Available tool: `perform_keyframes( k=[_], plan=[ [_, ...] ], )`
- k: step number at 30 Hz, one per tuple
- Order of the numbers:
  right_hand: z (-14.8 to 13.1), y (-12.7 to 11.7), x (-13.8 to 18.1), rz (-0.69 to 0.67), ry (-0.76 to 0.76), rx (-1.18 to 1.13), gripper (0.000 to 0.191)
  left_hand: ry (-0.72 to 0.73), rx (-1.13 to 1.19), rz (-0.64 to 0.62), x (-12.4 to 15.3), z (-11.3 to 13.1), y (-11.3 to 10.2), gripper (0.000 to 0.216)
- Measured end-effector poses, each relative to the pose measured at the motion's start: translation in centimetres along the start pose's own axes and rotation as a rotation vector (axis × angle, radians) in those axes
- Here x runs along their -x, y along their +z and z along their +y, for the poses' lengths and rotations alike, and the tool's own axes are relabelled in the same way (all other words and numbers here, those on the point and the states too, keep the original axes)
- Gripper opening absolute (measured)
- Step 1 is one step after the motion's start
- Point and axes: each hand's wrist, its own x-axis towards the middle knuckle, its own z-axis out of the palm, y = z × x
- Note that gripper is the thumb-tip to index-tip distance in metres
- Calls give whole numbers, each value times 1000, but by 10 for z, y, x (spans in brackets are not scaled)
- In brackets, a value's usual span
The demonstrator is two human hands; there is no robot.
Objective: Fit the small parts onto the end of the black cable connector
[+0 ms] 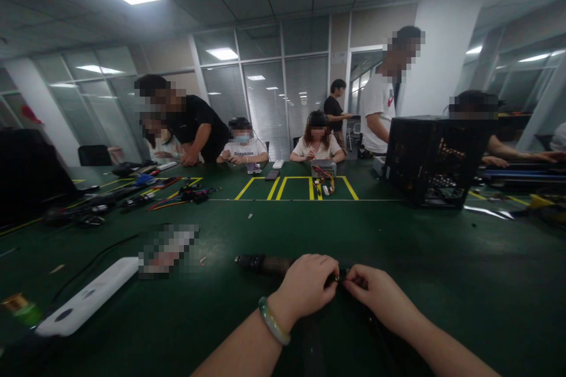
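My left hand (309,284), with a green and white bangle (273,321) on its wrist, is closed in a pinch just above the green table. Facing it, my right hand (378,294) is closed too, its thumb and fingertips pressed together. A small dark piece (338,278) with a glint of gold shows where the fingertips meet; its kind is too small to make out, and the fingers cover most of it. Behind my left hand lies a dark cylindrical tool (265,264) with a narrow tip pointing left, its other end hidden by the hand.
On the left lie a white power strip (91,294), a blurred-out phone-like object (170,251) and a small green bottle (24,309). Cables (190,191) are heaped farther back. A black computer case (428,162) stands at the right. Several people work across the table (247,224).
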Motion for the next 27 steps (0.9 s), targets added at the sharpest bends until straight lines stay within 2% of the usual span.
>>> perform_keyframes(
  k=[8, 14, 27],
  plan=[
    [2, 2, -2, 33, -16, 23, 15, 3, -18, 1, 0, -1, 1, 13],
    [2, 2, -1, 0, -6, -12, 16, -5, 20, 42, 0, -2, 3, 15],
    [0, 1, 0, 5, -16, -33, 13, 31, 12, 21, 0, -2, 1, 10]
  ],
)
